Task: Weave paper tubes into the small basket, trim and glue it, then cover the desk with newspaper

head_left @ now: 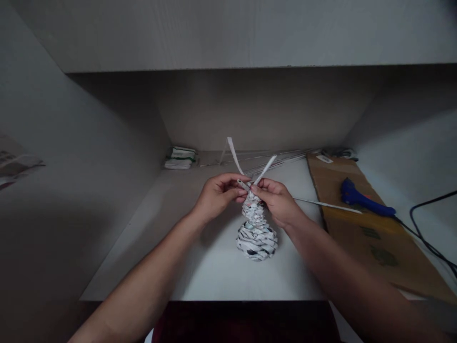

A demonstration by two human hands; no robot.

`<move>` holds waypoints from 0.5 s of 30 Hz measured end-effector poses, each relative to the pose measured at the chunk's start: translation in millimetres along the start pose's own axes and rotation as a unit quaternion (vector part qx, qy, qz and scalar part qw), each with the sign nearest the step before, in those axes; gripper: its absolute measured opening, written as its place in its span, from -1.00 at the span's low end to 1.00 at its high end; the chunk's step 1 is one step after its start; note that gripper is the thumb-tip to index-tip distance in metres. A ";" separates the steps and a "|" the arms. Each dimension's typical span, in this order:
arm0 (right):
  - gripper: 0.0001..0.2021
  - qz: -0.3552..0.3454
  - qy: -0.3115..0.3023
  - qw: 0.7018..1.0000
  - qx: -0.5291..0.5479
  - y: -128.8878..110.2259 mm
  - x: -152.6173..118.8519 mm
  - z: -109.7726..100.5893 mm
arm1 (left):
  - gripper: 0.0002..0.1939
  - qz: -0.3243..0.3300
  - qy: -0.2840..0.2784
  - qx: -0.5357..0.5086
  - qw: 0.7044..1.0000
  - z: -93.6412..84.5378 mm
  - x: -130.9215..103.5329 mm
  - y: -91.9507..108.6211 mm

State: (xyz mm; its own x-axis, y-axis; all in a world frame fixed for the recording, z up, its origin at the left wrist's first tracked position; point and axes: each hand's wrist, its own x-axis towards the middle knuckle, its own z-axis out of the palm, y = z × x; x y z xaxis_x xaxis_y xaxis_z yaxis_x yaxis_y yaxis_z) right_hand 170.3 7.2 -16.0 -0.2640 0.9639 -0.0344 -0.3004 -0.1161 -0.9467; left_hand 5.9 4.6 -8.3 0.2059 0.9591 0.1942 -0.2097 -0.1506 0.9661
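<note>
A woven piece of rolled printed paper [256, 241], with a round bulb at the near end and a narrow neck, hangs over the white tabletop between my hands. Paper strips [264, 169] stick up and outward from its top. My left hand [222, 193] is closed, pinching a short strip end at the left of the neck. Fingers of my right hand [274, 196] press on the top of the neck from the right. Past my right hand, a long thin paper tube [326, 205] reaches out to the right.
On the right, a blue glue gun [367, 200] with a black cable lies on a cardboard sheet [360, 238]. Thin paper tubes [285, 156] lie along the back, near a white-and-green packet [180, 157]. A shelf [228, 38] overhangs the tabletop [214, 281].
</note>
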 end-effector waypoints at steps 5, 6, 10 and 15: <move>-0.62 0.022 -0.018 0.999 -0.015 -2.8 -2.0 1.1 | -0.87 0.007 -0.018 0.026 0.999 -3.6 -0.3 1.4; -0.62 0.017 -0.018 0.999 -0.022 -3.3 -2.4 2.0 | -0.87 0.015 -0.019 0.034 0.999 -3.3 -0.7 1.5; -0.62 -0.023 0.003 0.998 -0.059 -3.3 -3.3 6.1 | -0.90 0.062 0.003 0.091 0.994 2.5 -3.0 -2.5; -0.70 -0.061 0.033 0.995 -0.065 0.5 -2.1 8.4 | -0.86 0.085 0.102 0.068 0.989 11.2 -3.1 -10.9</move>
State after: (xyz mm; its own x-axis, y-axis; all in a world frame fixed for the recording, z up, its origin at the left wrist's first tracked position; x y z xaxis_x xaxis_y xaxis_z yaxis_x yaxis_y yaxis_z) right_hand 163.1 3.1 -13.7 -0.1709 0.9830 0.0671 -0.2051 0.0311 -0.9782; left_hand 18.3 0.5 -17.5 -0.0201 0.9437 0.3301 -0.0911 -0.3305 0.9394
